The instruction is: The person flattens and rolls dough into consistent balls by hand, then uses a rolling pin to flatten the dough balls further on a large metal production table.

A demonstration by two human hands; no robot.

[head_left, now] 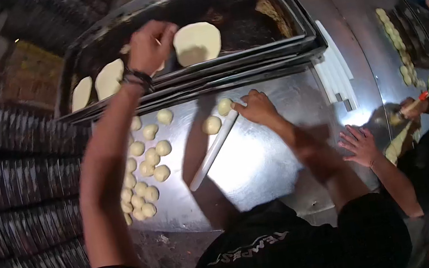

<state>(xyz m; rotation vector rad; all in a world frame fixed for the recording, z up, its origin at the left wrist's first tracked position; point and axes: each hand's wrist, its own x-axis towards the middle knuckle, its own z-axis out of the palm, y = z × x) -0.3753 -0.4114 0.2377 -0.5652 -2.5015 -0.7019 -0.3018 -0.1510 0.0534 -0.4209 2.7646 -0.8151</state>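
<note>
My left hand [152, 47] is over the dark baking tray [246, 50], its fingers curled. Whatever it may hold is hidden. Right beside it lies a flat dough round [198, 40], with two more dough rounds [109, 79] [82, 93] to its left. Part of another pale piece shows under the hand. On the metal table, my right hand [258, 108] is closed at the upper end of a white rolling pin [212, 154], which slants toward me. Its fingertips are close to one dough ball [225, 106]; a second dough ball [212, 125] sits beside the pin.
Several dough balls [152, 156] lie on the left of the table [289, 178]. White rods [333, 73] lie right of the stacked trays. At far right, another person's hand [361, 145] rests near the table; their other hand holds a red-tipped tool [414, 103]. Stacked trays [25, 181] stand left.
</note>
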